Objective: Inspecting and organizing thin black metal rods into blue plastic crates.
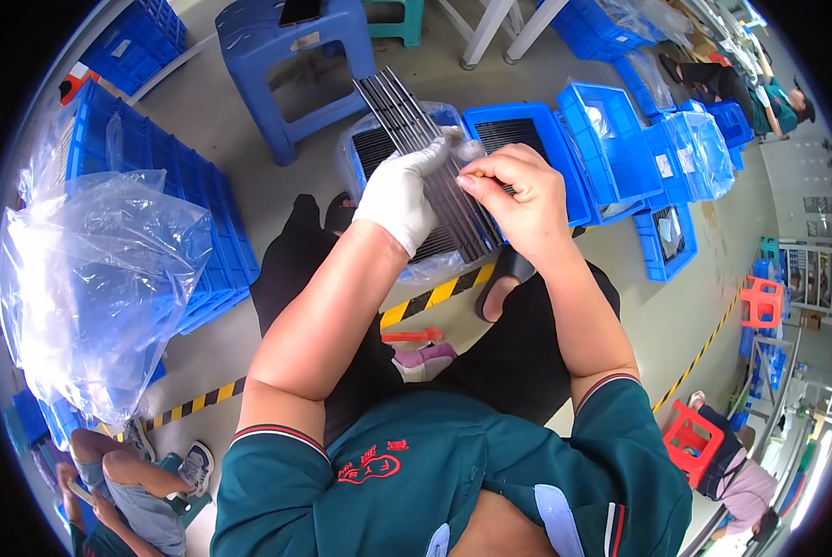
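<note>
A bundle of long, thin dark metal strips (393, 104) slants across the middle of the view. My left hand (397, 200), in a white glove, is wrapped round the bundle from the left. My right hand (527, 206) is bare and closed in a pinch just right of the strips; a tiny brownish bit shows at its fingertips, too small to name. Below the bundle stands a blue tray lined with clear plastic, holding more dark strips (373, 148). Beside it, partly behind my right hand, is a blue bin (476, 112) with dark strips in it.
A blue plastic stool (290, 37) stands ahead. Stacked blue crates (170, 176) with a clear plastic bag (100, 278) rise at left; more blue bins (611, 139) stand at right. A red tool (414, 335) lies near my feet. Other people sit at lower left, lower right and upper right.
</note>
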### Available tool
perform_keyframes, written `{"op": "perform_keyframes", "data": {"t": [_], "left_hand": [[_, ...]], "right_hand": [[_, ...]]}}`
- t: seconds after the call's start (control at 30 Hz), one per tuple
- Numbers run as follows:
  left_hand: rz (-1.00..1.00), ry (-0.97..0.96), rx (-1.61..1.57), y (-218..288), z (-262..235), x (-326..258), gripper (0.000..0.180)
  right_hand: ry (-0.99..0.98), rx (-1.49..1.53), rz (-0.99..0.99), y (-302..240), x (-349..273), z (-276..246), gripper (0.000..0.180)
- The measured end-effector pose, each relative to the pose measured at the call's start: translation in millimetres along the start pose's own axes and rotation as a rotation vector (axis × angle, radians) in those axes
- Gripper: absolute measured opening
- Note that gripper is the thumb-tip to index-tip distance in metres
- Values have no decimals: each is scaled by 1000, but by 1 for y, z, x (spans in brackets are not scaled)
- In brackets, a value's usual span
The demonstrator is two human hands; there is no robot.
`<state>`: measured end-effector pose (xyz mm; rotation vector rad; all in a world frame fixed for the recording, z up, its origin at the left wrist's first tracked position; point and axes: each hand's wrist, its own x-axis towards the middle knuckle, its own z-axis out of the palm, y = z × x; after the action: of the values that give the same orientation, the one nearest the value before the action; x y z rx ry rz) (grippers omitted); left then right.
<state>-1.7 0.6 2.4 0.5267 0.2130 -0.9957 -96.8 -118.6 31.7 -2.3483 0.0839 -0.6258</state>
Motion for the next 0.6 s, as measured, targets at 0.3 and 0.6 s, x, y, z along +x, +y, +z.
{"op": "perform_keyframes", "data": {"t": [0.3,0.6], "left_hand": [[46,-49,56,-2,-5,3,14],[2,2,44,1,-3,1,17]], "right_hand": [[-3,-259,-205,-4,2,6,11],[117,58,-3,-5,2,2,12]]}}
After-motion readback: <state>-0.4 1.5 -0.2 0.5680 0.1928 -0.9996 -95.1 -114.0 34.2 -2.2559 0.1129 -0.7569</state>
